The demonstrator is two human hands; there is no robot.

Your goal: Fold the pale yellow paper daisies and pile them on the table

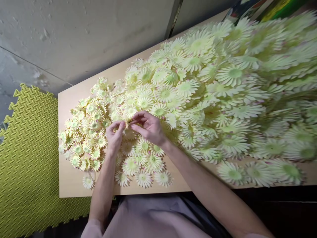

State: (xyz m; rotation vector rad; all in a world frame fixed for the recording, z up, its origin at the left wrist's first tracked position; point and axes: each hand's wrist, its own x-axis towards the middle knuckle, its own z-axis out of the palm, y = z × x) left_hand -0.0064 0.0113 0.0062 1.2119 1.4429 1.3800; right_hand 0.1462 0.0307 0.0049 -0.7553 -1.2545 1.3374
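A great heap of pale yellow-green artificial daisy heads (198, 92) covers a light wooden table (71, 99). Over its left part, my left hand (114, 136) and my right hand (148, 127) meet fingertip to fingertip. Both pinch one small daisy head (127, 125) between thumbs and fingers, just above the pile. My forearms reach in from the bottom edge, across the table's near edge.
A yellow-green interlocking foam mat (27, 158) lies on the grey concrete floor left of the table. A grey wall runs behind. Colourful items (250, 8) sit at the far top right corner. My light-coloured clothing shows at the bottom.
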